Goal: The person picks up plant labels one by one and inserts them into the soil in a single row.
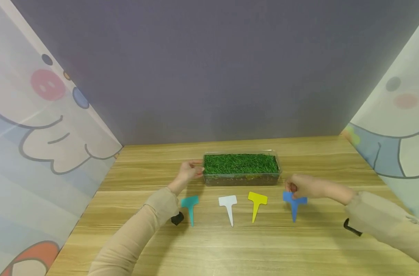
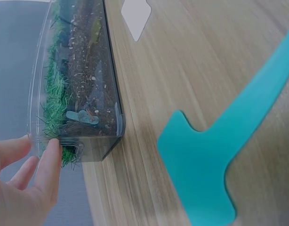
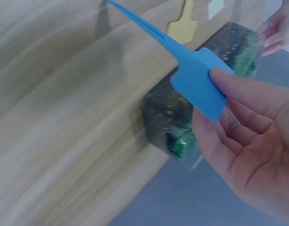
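A clear plastic box (image 1: 242,179) holds dark soil topped with green artificial-looking grass (image 1: 240,163). My left hand (image 1: 191,171) rests its fingertips against the box's left end; in the left wrist view the fingers (image 2: 48,165) reach to its rim. Between thumb and fingers, my right hand (image 1: 301,186) pinches the wide head of a blue T-shaped plant label (image 1: 294,203), right of the box. The right wrist view has that label raised off the wood with its pointed stem (image 3: 144,26) angled away. In front of the box lie a teal plant label (image 1: 190,203), a white one (image 1: 228,203) and a yellow one (image 1: 257,201).
The wooden tabletop (image 1: 237,249) runs back to a grey wall (image 1: 223,76). Cartoon-printed panels (image 1: 40,126) stand at both sides. A black device (image 1: 177,218) shows by the left sleeve, and another dark piece (image 1: 352,227) by the right sleeve.
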Demonstrator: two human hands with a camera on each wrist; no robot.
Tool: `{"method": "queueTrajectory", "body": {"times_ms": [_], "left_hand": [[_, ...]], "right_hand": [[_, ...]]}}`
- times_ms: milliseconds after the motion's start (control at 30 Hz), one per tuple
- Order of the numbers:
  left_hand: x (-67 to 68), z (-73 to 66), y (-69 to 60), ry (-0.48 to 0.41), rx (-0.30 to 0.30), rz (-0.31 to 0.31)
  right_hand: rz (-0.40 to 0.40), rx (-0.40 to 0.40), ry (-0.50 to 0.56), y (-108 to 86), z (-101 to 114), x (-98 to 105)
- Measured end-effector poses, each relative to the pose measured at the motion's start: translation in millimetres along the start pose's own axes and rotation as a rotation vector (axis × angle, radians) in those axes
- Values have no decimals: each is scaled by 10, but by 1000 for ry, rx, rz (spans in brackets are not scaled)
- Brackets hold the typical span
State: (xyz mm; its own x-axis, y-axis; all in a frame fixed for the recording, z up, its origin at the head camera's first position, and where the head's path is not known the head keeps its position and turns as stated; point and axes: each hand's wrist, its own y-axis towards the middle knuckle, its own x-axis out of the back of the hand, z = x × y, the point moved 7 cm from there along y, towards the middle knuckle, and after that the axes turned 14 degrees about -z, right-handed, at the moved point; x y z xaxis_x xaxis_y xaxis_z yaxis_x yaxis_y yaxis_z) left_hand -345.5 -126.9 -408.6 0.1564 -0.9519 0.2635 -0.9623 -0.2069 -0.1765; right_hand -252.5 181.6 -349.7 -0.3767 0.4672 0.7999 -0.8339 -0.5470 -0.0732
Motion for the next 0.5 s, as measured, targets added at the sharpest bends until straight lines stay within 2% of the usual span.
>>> {"method": "queueTrajectory", "body": {"times_ms": [200,500], "left_hand": [[-16,-3,-5,1,-12,34],[11,-13,-16,11,-15,15]], "right_hand": [[-12,49,-39,19,185,142],[-52,49,-109,112,319,401]]}}
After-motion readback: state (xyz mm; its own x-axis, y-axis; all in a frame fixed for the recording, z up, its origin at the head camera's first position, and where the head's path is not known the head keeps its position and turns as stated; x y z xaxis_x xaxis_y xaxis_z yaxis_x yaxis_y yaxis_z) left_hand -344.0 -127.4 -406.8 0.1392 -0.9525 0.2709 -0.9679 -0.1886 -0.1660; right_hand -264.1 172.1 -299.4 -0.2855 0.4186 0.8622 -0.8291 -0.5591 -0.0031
